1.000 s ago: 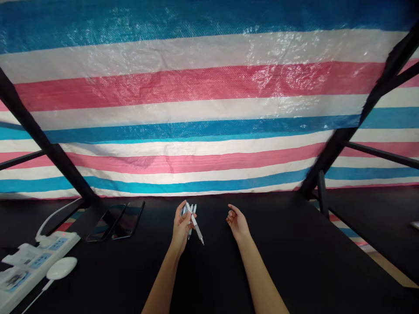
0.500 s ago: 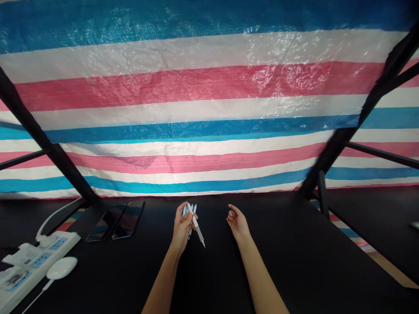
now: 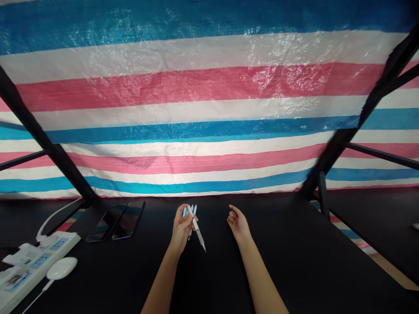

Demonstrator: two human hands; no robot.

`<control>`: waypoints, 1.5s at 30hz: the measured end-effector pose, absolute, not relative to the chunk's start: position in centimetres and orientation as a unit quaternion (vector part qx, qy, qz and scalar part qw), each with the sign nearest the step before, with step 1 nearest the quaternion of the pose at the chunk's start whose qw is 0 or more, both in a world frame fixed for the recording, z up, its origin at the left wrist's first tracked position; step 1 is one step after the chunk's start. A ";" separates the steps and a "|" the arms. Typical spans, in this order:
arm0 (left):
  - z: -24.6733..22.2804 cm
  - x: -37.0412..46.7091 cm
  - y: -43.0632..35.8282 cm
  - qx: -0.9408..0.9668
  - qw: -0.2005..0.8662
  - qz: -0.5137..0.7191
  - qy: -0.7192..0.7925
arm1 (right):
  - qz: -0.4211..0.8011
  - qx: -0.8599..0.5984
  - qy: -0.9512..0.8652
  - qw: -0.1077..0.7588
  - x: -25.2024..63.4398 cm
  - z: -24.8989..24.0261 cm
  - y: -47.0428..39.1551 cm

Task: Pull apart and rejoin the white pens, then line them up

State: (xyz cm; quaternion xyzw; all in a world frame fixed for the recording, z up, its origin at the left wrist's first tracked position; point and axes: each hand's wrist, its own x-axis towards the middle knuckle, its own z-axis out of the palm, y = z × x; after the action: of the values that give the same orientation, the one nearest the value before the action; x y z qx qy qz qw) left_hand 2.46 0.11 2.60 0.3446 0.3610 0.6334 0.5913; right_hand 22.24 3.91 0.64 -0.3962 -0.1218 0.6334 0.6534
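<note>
Left hand (image 3: 181,229) held a small bunch of white pens (image 3: 190,214) above the black desk (image 3: 229,279), fingers closed round the bunch. One pen (image 3: 197,230) stuck out of the grip, slanting down and to the right, tip pointing at the desk. Compared with a second ago that pen had slid further out, its tip lower and a bit more to the right; the rest of the bunch sat the same in the fist. Judged: the single pen was being worked free of the bunch.

Right hand (image 3: 238,223) hovered just right of the pens, apart from them, fingers loosely curled, holding nothing. Barely shifted from the earlier frames. The protruding pen's tip lay between the two hands, nearer the left.

Elsewhere on the desk: two dark phones (image 3: 116,221) lying side by side far left of the hands, a white power strip (image 3: 36,261) at the left edge, a white oval device (image 3: 61,267) next to it. Striped tarp (image 3: 209,109) behind the desk, black frame bars (image 3: 49,148) crossing it.
</note>
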 end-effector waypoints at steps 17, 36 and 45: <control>0.6 -0.8 1.6 0.352 0.306 0.647 0.603 | 0.630 -0.398 -0.136 0.653 22.4 0.3 4.1; 1.2 -1.9 0.5 0.539 0.098 0.288 0.786 | 0.636 -0.391 -0.117 0.654 22.4 0.6 3.9; 0.3 -2.4 1.1 0.574 0.105 0.314 0.749 | 0.620 -0.405 -0.153 0.654 22.4 0.3 3.9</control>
State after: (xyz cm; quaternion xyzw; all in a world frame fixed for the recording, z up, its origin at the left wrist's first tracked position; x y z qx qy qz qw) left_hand -2.38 1.15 0.25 0.5737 0.7493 0.3135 0.1054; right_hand 22.38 3.93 0.30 -0.4054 -0.1525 0.6201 0.6541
